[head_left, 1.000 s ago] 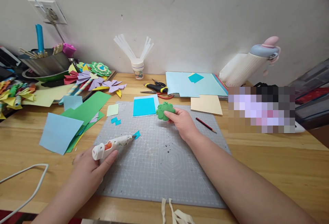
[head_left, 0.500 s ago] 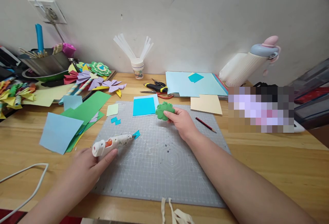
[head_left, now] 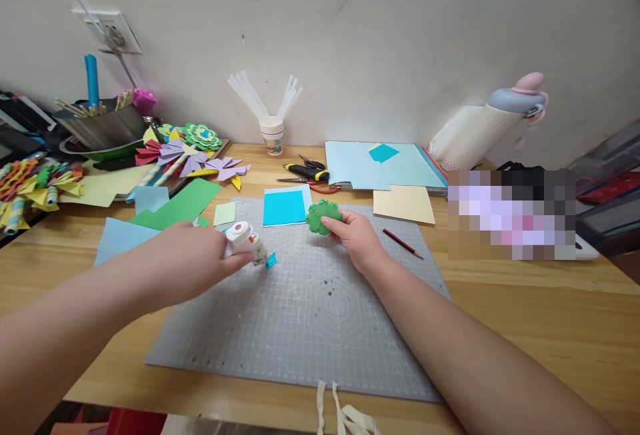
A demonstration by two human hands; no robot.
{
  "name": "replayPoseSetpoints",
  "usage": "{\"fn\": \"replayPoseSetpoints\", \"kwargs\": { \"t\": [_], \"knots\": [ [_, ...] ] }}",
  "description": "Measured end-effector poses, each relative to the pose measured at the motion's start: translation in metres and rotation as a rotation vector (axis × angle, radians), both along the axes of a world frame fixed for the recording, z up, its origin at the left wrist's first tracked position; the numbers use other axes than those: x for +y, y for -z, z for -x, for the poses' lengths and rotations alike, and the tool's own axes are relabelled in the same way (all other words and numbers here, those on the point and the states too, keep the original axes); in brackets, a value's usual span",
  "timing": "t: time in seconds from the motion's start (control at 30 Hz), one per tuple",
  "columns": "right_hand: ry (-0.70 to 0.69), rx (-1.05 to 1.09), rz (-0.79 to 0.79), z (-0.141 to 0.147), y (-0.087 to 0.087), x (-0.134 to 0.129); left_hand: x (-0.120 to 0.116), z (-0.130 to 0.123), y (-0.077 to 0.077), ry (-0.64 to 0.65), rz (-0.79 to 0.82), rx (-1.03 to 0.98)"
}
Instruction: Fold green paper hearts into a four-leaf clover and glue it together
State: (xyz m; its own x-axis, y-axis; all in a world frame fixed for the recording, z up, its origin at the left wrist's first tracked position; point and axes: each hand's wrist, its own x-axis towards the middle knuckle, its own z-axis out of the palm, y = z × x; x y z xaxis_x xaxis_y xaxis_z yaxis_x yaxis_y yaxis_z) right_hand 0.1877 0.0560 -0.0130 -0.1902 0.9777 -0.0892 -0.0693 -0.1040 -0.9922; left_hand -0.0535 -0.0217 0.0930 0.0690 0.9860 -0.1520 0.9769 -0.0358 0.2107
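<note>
My left hand (head_left: 205, 258) is closed round a white hot glue gun (head_left: 243, 238), its nozzle pointing down to the right. The nozzle tip meets a small blue paper piece (head_left: 271, 260) on the grey cutting mat (head_left: 280, 328); whether the piece is stuck to it I cannot tell. Between thumb and fingers, my right hand (head_left: 353, 232) pinches a green paper flower (head_left: 323, 217) with a scalloped edge, held over the mat. Behind the flower lies a bright blue paper square (head_left: 285, 207) on a paler sheet. A pale green paper square (head_left: 225, 214) rests near the glue gun.
A pencil (head_left: 403, 243) and a beige paper (head_left: 404, 204) lie to the right. Behind are scissors (head_left: 311, 162), a yellow-black cutter (head_left: 306, 172), a paper cup (head_left: 273, 136) of white strips and stacked light-blue paper (head_left: 350, 162). Paper flowers (head_left: 203, 135) and a metal pot (head_left: 103, 125) stand left.
My left hand has swung forward and right, tilting the glue gun more steeply and now covering part of the papers at left. My right hand still holds the flower in nearly the same place.
</note>
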Motion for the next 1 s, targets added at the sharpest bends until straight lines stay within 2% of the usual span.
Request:
{"fn": "replayPoseSetpoints", "kwargs": {
  "t": [0.03,0.07,0.17,0.23,0.33,0.43,0.53,0.6,0.67,0.73,0.77,0.9,1.0],
  "knots": [
    [0.001,0.000,0.001,0.000,0.000,0.000,0.003,-0.007,-0.007,0.075,0.119,0.165],
    [0.002,0.000,0.002,0.000,0.000,0.000,0.005,-0.015,-0.013,0.153,0.165,0.262],
    [0.006,-0.002,0.005,-0.001,0.000,-0.001,0.007,-0.034,-0.024,0.191,0.217,0.446],
    [0.007,-0.001,0.006,-0.001,0.000,-0.001,0.008,-0.038,-0.025,0.182,0.219,0.466],
    [0.004,0.001,0.006,0.000,0.000,-0.001,0.008,-0.031,-0.022,0.157,0.227,0.425],
    [0.001,0.001,0.001,0.000,0.000,-0.002,0.004,-0.016,-0.025,0.062,0.278,0.353],
    [-0.005,0.001,-0.001,0.000,0.000,-0.002,-0.001,-0.003,-0.034,-0.172,0.236,0.280],
    [-0.010,-0.002,-0.002,0.000,0.000,-0.002,-0.003,0.005,-0.034,-0.289,0.181,0.261],
    [-0.011,-0.008,-0.003,0.000,0.001,-0.002,-0.001,0.012,-0.025,-0.309,0.034,0.243],
    [-0.009,-0.016,-0.005,0.001,0.001,-0.002,0.005,0.021,-0.006,-0.271,-0.109,0.286],
    [-0.007,-0.020,-0.006,0.001,0.001,-0.002,0.009,0.025,0.006,-0.303,-0.149,0.313],
    [-0.003,-0.025,-0.010,0.001,0.001,-0.002,0.019,0.038,0.048,-0.283,-0.229,0.332],
    [-0.002,-0.026,-0.005,0.000,0.001,-0.001,0.020,0.035,0.061,-0.279,-0.262,0.320]
  ]
}}
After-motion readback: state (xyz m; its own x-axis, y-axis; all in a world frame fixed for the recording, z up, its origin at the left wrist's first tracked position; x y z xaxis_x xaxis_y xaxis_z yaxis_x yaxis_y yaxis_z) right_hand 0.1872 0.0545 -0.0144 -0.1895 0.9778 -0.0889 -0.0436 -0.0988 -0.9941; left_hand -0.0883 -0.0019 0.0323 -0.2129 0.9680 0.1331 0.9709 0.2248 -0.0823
